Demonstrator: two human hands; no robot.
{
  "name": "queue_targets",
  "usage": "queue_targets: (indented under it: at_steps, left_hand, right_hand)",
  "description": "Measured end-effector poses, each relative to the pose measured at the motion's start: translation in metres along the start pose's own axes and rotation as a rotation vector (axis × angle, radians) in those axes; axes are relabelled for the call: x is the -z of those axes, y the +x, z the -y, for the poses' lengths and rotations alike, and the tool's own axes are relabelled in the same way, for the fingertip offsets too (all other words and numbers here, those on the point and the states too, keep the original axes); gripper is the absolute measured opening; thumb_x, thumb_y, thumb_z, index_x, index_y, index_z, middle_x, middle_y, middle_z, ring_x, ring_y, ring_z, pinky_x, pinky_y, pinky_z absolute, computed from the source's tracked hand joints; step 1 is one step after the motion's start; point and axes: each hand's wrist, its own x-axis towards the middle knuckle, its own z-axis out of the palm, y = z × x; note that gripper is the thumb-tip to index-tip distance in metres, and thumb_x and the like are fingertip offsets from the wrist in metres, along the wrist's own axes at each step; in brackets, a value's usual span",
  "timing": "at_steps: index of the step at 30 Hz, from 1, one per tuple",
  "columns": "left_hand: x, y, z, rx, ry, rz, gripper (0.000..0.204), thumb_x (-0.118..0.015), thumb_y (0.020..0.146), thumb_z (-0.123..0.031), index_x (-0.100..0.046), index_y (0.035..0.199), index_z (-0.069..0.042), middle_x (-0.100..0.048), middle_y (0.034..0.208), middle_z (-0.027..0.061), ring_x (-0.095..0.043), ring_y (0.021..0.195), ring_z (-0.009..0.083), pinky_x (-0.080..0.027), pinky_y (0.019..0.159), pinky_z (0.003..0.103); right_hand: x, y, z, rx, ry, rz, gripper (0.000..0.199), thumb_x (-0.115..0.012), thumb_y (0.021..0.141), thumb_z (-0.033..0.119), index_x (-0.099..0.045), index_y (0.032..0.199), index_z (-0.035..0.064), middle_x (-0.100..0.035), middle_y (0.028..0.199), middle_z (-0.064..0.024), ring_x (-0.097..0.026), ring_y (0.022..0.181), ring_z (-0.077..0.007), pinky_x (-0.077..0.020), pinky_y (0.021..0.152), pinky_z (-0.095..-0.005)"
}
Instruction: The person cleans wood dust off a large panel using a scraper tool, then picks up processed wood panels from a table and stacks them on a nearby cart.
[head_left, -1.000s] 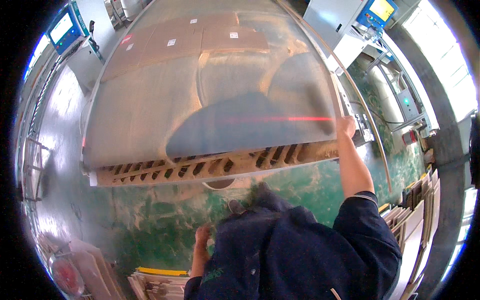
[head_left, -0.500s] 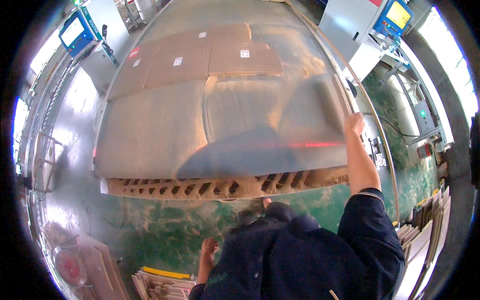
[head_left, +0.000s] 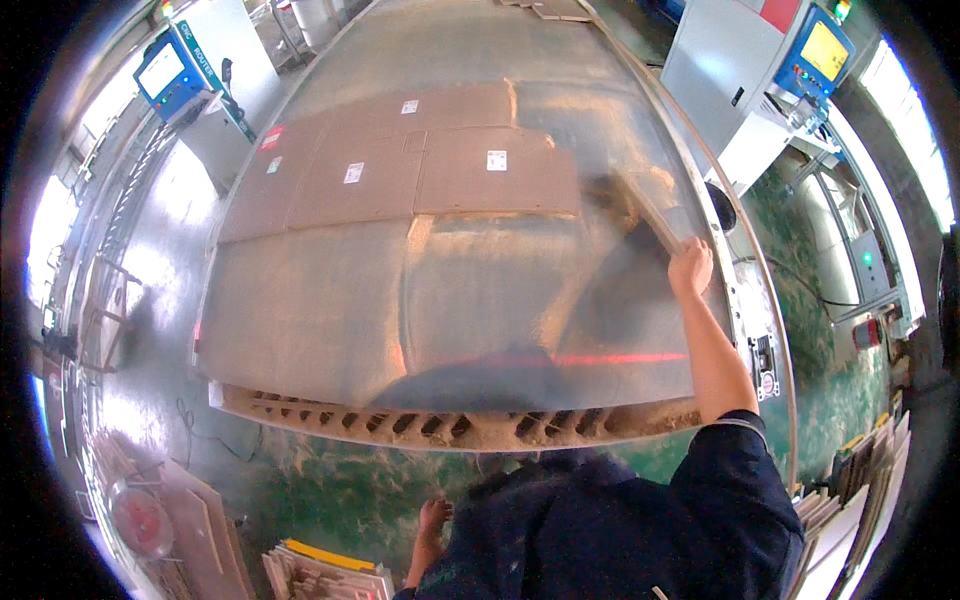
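A wide dusty board lies flat on a slotted machine bed in front of me. My right hand reaches out over the board's right side, closed around a long, motion-blurred, brush-like tool that points away to the upper left. A dark swept patch sits under it. My left hand hangs down beside my dark jacket, away from the board, with nothing in it. A red light line crosses the near part of the board.
Brown cardboard sheets with small labels cover the far half of the bed. A grey control cabinet with a screen stands at the right, and another console at the far left. Stacked panels lie on the green floor.
My right hand has gone from the board's near right edge farther out over it, now with the blurred tool in view. The view has shifted forward. My left hand stays low.
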Motion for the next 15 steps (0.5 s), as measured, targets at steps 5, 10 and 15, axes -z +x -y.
queue_targets:
  at_steps: [5,10,15]
  left_hand:
    - [0.005,0.027,0.02,-0.207,0.37,0.057,0.028,-0.048,0.091,-0.025,-0.057,0.103,-0.001,-0.066,0.089,0.0115,-0.063,0.069,0.0202,-0.048,0.056,0.033]
    - [-0.015,0.042,-0.03,0.242,0.155,-0.112,0.031,-0.048,0.091,-0.03,-0.059,0.096,-0.001,-0.066,0.088,0.0125,-0.062,0.067,0.0202,-0.047,0.056,0.034]
    - [-0.02,0.044,-0.073,0.252,-0.14,0.051,0.03,-0.051,0.088,-0.03,-0.06,0.088,-0.002,-0.066,0.085,0.013,-0.062,0.067,0.0205,-0.046,0.057,0.035]
  right_hand:
    - [0.034,-0.041,-0.01,0.087,0.012,0.076,0.008,-0.061,0.072,0.004,-0.062,0.08,0.0058,-0.061,0.09,-0.0115,-0.056,0.09,-0.0326,-0.0439,0.08,-0.0421]
    - [0.084,-0.09,-0.027,0.095,0.134,0.214,0.018,-0.07,0.067,0.002,-0.061,0.082,0.0028,-0.059,0.085,-0.0131,-0.055,0.089,-0.034,-0.0439,0.078,-0.0407]
    - [0.114,-0.161,-0.006,0.182,0.198,0.313,0.019,-0.068,0.066,-0.001,-0.062,0.084,0.0041,-0.057,0.084,-0.0131,-0.054,0.089,-0.0352,-0.0435,0.078,-0.042]
